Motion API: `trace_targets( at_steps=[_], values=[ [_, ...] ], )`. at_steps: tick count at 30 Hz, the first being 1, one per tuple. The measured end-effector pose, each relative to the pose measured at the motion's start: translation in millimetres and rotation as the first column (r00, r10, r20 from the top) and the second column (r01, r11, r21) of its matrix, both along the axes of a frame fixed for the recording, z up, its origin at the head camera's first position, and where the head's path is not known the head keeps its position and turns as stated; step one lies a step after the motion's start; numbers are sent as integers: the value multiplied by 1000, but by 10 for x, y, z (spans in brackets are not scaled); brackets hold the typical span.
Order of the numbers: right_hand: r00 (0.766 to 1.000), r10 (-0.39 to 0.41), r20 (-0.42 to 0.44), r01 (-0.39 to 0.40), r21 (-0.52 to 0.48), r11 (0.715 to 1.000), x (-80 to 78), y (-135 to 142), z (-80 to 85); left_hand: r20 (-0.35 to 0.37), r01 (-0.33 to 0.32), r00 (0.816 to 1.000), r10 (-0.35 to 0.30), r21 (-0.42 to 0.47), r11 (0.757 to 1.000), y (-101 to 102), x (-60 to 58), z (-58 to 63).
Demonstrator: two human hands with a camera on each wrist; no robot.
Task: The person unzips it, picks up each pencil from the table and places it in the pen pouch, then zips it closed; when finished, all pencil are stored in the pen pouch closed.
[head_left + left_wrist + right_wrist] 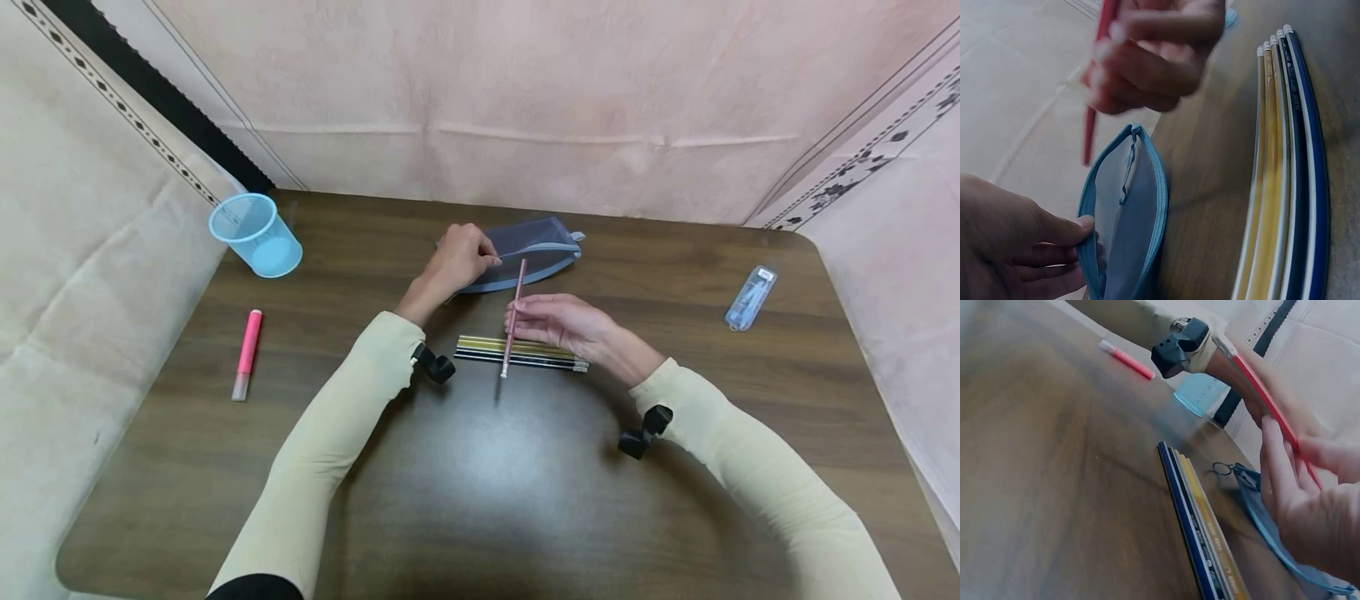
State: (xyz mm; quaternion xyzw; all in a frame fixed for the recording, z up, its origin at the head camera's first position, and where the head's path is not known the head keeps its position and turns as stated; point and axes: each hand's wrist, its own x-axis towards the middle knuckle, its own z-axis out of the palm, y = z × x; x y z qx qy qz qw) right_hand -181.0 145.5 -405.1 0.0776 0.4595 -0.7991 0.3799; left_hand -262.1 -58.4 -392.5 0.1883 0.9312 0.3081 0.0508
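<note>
A blue zippered pencil pouch (543, 242) lies toward the back of the table, its mouth gaping in the left wrist view. My left hand (463, 260) pinches one zipper edge of the pouch (1159, 206) between thumb and fingers. In my right hand (558, 323) a red pencil (514, 321) is held between thumb and fingertips, above the table and just in front of the pouch. Beneath that hand lies a row of several pencils (487, 350), yellow and dark blue or black, side by side. Their eraser ends show in the left wrist view.
A light blue cup (273, 250) stands at the back left, with a pink marker (247, 354) in front of it. At the far right lies a small translucent blue object (751, 298). Pale cloth hangs around the wooden table (480, 508).
</note>
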Motion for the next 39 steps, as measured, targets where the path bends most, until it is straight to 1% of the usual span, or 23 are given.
trace_targets(
  at_steps=[2, 5, 8, 11, 15, 18, 23, 25, 31, 37, 39],
  values=[
    [999, -31, 43, 30, 6, 1000, -13, -15, -36, 0, 4, 1000, -4, 0, 1000, 2, 9, -9],
    [996, -59, 67, 57, 30, 998, -58, -28, -78, 14, 6, 1000, -6, -4, 1000, 8, 24, -10],
    [993, -90, 80, 87, 41, 995, -155, -30, -116, 22, -4, 1000, 4, -11, 1000, 9, 32, -2],
    [986, -141, 84, 135, 71, 988, -271, -32, -150, 24, -10, 1000, 11, -22, 1000, 8, 34, -2],
    [974, -215, 68, 202, 154, 967, -416, -38, -199, 32, -4, 999, 5, -29, 1000, 14, 40, -5],
    [968, -247, 54, 231, 203, 951, -509, -63, -232, 29, -6, 1000, 7, -37, 999, 19, 45, 1],
    [952, -304, 27, 286, 261, 922, -610, -104, -252, 21, -12, 1000, 13, -45, 999, 34, 49, 29],
    [941, -338, 28, 319, 269, 909, -636, -115, -255, 22, -10, 1000, 11, -43, 999, 40, 52, 40],
    [910, -410, 53, 387, 244, 889, -693, -164, -255, 28, -27, 999, 28, -57, 998, 48, 50, 53],
    [876, -482, -7, 468, 251, 847, -742, -259, -242, 14, -41, 999, 42, -58, 997, 48, 49, 64],
    [860, -509, -18, 498, 241, 833, -761, -286, -246, 15, -42, 999, 43, -58, 997, 51, 49, 61]
  ],
)
